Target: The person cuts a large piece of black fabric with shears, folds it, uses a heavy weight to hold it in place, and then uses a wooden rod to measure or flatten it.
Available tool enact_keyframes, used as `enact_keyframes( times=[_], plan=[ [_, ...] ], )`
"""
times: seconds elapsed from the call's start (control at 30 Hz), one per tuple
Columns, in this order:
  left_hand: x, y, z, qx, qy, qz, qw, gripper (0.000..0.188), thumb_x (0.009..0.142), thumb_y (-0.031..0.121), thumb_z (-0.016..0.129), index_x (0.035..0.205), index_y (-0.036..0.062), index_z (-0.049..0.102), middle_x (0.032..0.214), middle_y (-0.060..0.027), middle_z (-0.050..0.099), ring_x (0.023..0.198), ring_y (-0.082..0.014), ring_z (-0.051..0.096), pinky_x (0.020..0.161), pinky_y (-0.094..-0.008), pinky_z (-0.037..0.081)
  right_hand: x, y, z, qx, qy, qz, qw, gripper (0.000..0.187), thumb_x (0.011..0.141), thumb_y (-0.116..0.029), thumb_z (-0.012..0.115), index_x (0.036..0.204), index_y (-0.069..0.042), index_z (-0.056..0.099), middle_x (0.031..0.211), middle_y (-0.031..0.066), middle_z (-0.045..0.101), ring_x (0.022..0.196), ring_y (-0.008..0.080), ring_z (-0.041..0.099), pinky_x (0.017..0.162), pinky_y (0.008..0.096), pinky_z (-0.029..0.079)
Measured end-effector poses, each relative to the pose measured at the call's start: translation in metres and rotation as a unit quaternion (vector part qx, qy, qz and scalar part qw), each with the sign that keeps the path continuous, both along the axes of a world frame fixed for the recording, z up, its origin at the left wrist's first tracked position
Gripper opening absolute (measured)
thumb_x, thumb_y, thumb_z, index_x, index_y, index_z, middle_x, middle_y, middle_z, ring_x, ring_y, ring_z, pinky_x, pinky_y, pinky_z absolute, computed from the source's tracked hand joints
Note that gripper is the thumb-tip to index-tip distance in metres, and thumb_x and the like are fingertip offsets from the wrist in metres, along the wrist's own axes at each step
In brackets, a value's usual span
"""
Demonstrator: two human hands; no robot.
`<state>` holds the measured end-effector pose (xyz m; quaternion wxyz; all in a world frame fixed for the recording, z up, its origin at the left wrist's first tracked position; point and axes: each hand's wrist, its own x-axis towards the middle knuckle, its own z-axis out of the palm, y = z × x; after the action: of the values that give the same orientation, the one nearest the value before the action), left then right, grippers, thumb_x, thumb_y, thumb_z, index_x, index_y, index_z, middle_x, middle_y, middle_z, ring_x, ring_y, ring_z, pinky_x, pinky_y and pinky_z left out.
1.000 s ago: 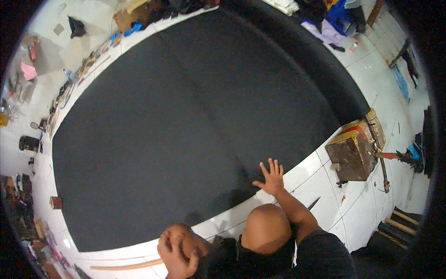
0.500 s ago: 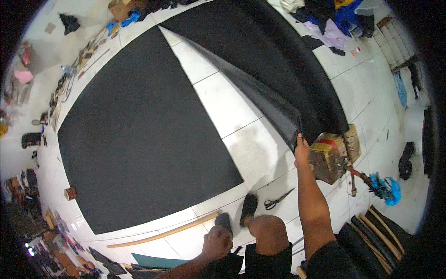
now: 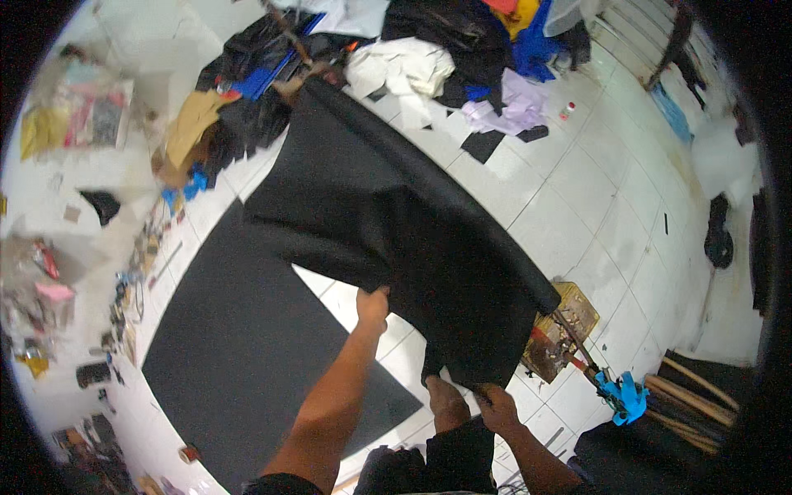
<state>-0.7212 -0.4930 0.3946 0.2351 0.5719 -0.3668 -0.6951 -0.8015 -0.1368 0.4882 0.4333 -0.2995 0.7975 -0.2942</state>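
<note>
Each of my hands holds an edge of a black sheet of fabric or similar material, which hangs from a long roll. My left hand reaches forward and is closed on the sheet's folded near edge. Close to my knee, my right hand grips its lower right corner. The held sheet sags in folds between them and laps over a flat black piece on the tiles. A pale wedge of floor shows between the two layers. Part of my leg is hidden behind the held sheet.
A worn block stands beneath the roll's near end, beside a rod with blue wrapping. Heaped cloth, including a white bundle, lies at the far end. Wooden poles lie right; a spool sits at lower left.
My left hand has come up from beside my knee and taken hold of the sheet's edge. My right hand has drawn the corner toward me. The view has shifted toward the roll.
</note>
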Motion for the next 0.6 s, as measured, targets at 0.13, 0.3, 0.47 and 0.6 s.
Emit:
enact_keyframes(
  times=[0.13, 0.3, 0.47, 0.6],
  plan=[
    [-0.010, 0.016, 0.043, -0.080, -0.020, -0.017, 0.996, 0.041, 0.086, -0.003, 0.059, 0.125, -0.0028, 0.049, 0.114, -0.0143, 0.063, 0.099, -0.0264, 0.063, 0.085, -0.0352, 0.051, -0.033, -0.051, 0.057, 0.006, -0.072, 0.117, 0.991, 0.103, 0.075, -0.057, 0.078, 0.149, -0.001, 0.033, 0.140, 0.0299, 0.048, 0.128, 0.0435, 0.050, 0.109, 0.0463, 0.040],
    [-0.016, 0.050, 0.138, -0.122, -0.052, -0.063, 0.989, 0.050, 0.087, -0.002, 0.060, 0.134, -0.0058, 0.042, 0.124, -0.0179, 0.058, 0.112, -0.0272, 0.057, 0.100, -0.0378, 0.042, 0.009, -0.165, 0.083, -0.010, 0.143, 0.033, 0.989, 0.099, 0.078, -0.041, 0.079, 0.151, 0.000, 0.026, 0.139, 0.0300, 0.050, 0.127, 0.0433, 0.051, 0.108, 0.0490, 0.040],
    [0.022, 0.007, 0.178, 0.019, 0.154, 0.031, 0.987, 0.034, 0.084, 0.008, 0.064, 0.116, -0.0021, 0.059, 0.114, -0.0123, 0.065, 0.105, -0.0272, 0.061, 0.099, -0.0395, 0.044, 0.044, -0.173, 0.107, 0.019, 0.074, -0.053, 0.996, 0.049, 0.082, -0.020, 0.069, 0.126, -0.003, 0.058, 0.113, 0.0247, 0.066, 0.105, 0.0413, 0.064, 0.091, 0.0463, 0.051],
    [0.075, -0.118, 0.179, 0.134, 0.312, 0.120, 0.933, 0.025, 0.084, 0.027, 0.063, 0.096, 0.0060, 0.067, 0.095, -0.0113, 0.070, 0.090, -0.0306, 0.066, 0.088, -0.0432, 0.051, 0.074, -0.173, 0.192, 0.017, 0.171, -0.027, 0.985, 0.043, 0.080, -0.016, 0.068, 0.120, -0.003, 0.062, 0.105, 0.0230, 0.069, 0.096, 0.0416, 0.067, 0.085, 0.0453, 0.054]
  ],
)
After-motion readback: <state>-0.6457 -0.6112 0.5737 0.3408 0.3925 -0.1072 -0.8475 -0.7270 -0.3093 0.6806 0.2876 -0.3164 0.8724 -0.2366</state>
